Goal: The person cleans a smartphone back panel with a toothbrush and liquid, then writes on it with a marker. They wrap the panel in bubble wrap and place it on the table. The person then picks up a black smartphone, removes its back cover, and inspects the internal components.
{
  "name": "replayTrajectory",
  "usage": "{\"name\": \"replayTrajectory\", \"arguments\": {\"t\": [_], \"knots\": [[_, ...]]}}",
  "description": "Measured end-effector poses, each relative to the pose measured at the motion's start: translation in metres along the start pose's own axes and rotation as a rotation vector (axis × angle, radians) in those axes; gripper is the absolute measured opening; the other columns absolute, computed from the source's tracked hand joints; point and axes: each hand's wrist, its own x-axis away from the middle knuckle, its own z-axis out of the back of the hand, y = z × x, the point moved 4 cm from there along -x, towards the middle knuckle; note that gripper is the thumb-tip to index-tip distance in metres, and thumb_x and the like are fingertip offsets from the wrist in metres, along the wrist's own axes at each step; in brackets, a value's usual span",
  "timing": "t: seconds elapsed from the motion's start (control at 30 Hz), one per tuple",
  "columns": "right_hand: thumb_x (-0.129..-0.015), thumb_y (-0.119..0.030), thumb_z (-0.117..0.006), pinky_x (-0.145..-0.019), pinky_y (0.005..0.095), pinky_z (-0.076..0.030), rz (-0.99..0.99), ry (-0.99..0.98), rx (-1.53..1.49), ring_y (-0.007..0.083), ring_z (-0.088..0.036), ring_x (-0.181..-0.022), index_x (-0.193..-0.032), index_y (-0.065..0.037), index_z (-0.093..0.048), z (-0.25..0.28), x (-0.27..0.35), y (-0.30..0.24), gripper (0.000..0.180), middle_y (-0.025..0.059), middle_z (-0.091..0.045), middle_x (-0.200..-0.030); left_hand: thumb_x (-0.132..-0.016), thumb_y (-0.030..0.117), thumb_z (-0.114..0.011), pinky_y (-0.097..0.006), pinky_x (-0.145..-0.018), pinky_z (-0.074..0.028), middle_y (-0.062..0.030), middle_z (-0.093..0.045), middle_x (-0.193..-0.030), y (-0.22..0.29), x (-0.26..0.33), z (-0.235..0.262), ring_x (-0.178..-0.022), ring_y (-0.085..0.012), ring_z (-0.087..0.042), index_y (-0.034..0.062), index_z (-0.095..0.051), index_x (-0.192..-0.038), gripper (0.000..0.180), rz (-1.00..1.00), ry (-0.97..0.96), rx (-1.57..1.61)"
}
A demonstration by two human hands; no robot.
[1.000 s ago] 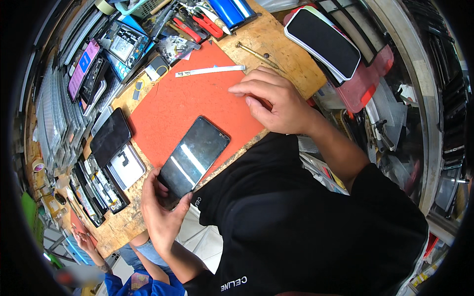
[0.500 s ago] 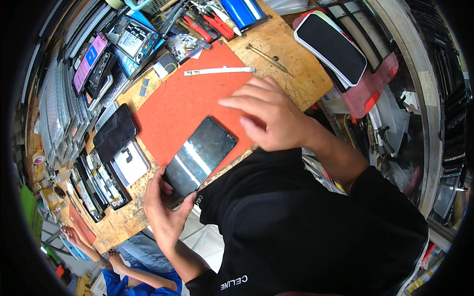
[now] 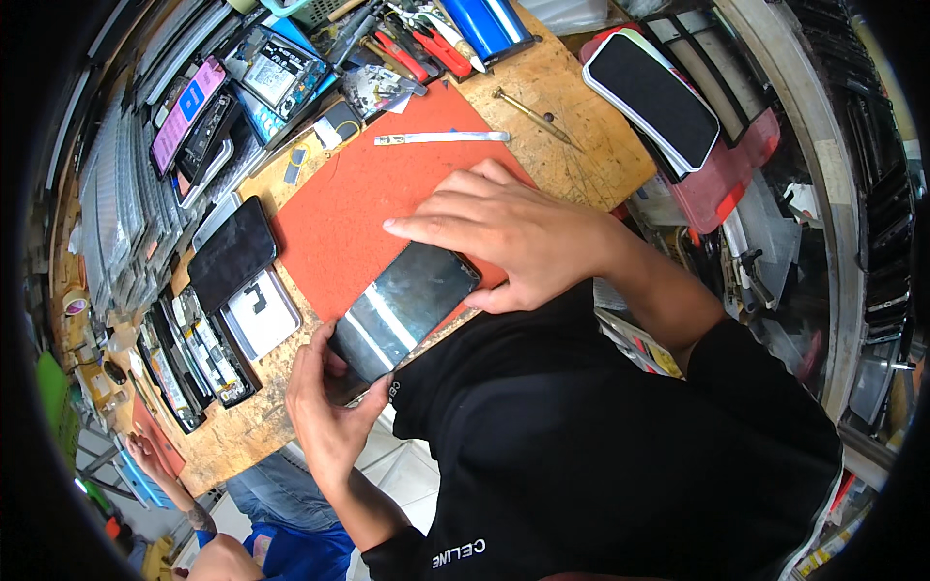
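The left hand (image 3: 329,407) is holding the near end of 1 dark phone (image 3: 402,312), fingers curled tight on its edge. The phone is lying on the red mat (image 3: 358,203). The right hand (image 3: 509,232) is resting on its far end, fingers stretched out and a little apart. 1 silver strip (image 3: 441,138) is lying up the mat.

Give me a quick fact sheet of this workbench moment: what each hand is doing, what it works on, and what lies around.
Left hand: grips the near end of the dark phone
Right hand: palm down over the phone's far end, fingers spread
Surface: red mat on a wooden bench
On the mat: thin metal strip
Left of the mat: another black phone
Bench top right: screwdriver
Beyond the bench, right: stacked screens
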Motion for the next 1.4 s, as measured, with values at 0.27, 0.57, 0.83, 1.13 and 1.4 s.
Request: {"name": "replayTrajectory", "arguments": {"t": [0.27,0.57,0.83,1.13,1.4], "knots": [[-0.064,-0.023,-0.091,-0.111,0.0468,-0.035,-0.007,0.033,-0.018,0.0278,-0.053,-0.131,-0.160,-0.009,-0.044,-0.0031,-0.0020,0.0073,0.109,0.0053,-0.061,-0.141,-0.061,0.006,-0.092,-0.034,-0.070,-0.054,-0.0072,-0.056,-0.086,0.0022,0.0002,0.0011,-0.077,-0.0202,-0.061,0.0012,-0.070,-0.134,0.077,-0.016,0.023,-0.014],[-0.062,-0.022,-0.092,-0.112,0.0453,-0.034,-0.011,0.033,-0.008,0.0276,-0.053,-0.131,-0.160,-0.007,-0.045,-0.0039,-0.0033,0.0073,0.109,0.0056,-0.063,-0.139,-0.061,0.001,-0.091,-0.032,-0.072,-0.051,-0.0056,-0.053,-0.083,0.0007,0.0015,0.0001,-0.078,-0.0174,-0.057,-0.0012,-0.069,-0.137,0.079,-0.001,0.018,0.022],[-0.063,-0.022,-0.091,-0.113,0.0452,-0.034,-0.008,0.031,-0.017,0.0279,-0.053,-0.132,-0.160,-0.009,-0.045,-0.0032,-0.0044,0.0076,0.108,0.0061,-0.062,-0.140,-0.063,0.008,-0.093,-0.034,-0.070,-0.055,-0.0076,-0.057,-0.085,-0.0033,0.0002,0.0020,-0.078,-0.0197,-0.062,-0.0002,-0.069,-0.136,0.077,-0.044,0.014,0.014],[-0.065,-0.022,-0.090,-0.114,0.0458,-0.035,-0.003,0.030,0.001,0.0301,-0.052,-0.132,-0.160,-0.009,-0.046,-0.0017,-0.0033,0.0062,0.106,0.0080,-0.060,-0.142,-0.062,0.007,-0.092,-0.036,-0.074,-0.054,-0.0091,-0.058,-0.087,-0.0041,0.0015,0.0007,-0.079,-0.0224,-0.061,0.0001,-0.067,-0.138,0.080,-0.018,0.007,0.011],[-0.066,-0.025,-0.092,-0.115,0.0479,-0.035,0.023,0.038,-0.023,0.0310,-0.052,-0.134,-0.158,-0.011,-0.049,-0.0019,-0.0025,0.0057,0.102,0.0109,-0.059,-0.146,-0.061,0.007,-0.094,-0.037,-0.078,-0.052,-0.0085,-0.057,-0.089,-0.0063,0.0061,-0.0021,-0.083,-0.0231,-0.059,0.0019,-0.066,-0.141,0.085,-0.013,0.028,0.013]]}}
